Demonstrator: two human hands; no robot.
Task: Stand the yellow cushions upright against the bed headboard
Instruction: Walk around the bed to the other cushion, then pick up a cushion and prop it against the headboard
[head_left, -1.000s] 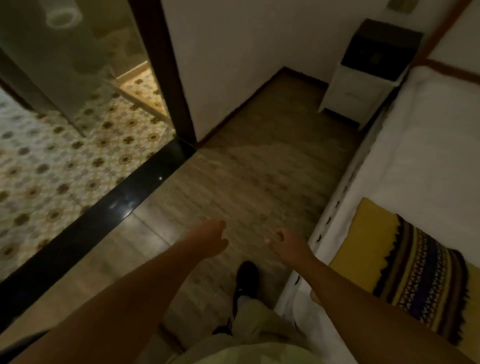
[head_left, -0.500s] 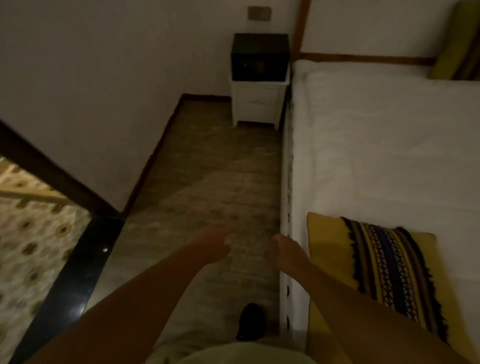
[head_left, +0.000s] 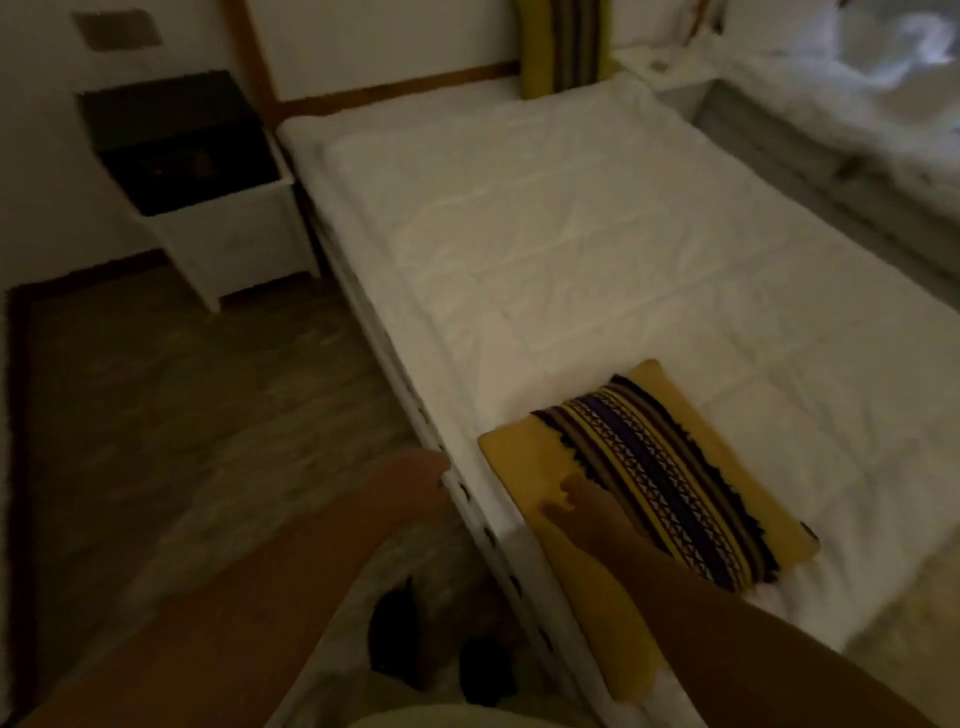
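A white nightstand (head_left: 218, 228) stands far left. My left hand (head_left: 410, 480) hovers at the bed (head_left: 545, 249) edge, its fingers too blurred to judge. My right hand (head_left: 582, 512) lies spread, fingers apart, on the flat yellow cushion (head_left: 670, 467); another cushion (head_left: 563, 47) stands upright against the headboard (head_left: 395, 91)

Premises: a dimly lit bedroom, likely guest accommodation. A single bed (head_left: 571, 249) made up with white quilted bedding occupies the centre. At its head, a wood-trimmed headboard (head_left: 395, 91) stands against a white wall. Left of the bed's head stands a white nightstand (head_left: 228, 234) carrying a black box (head_left: 176, 135). A wall plate (head_left: 118, 30) is mounted above the nightstand. Wood-look floor (head_left: 182, 395) runs along the bed's left side. Right of the bed lies a second bed (head_left: 857, 104), its white linen rumpled.
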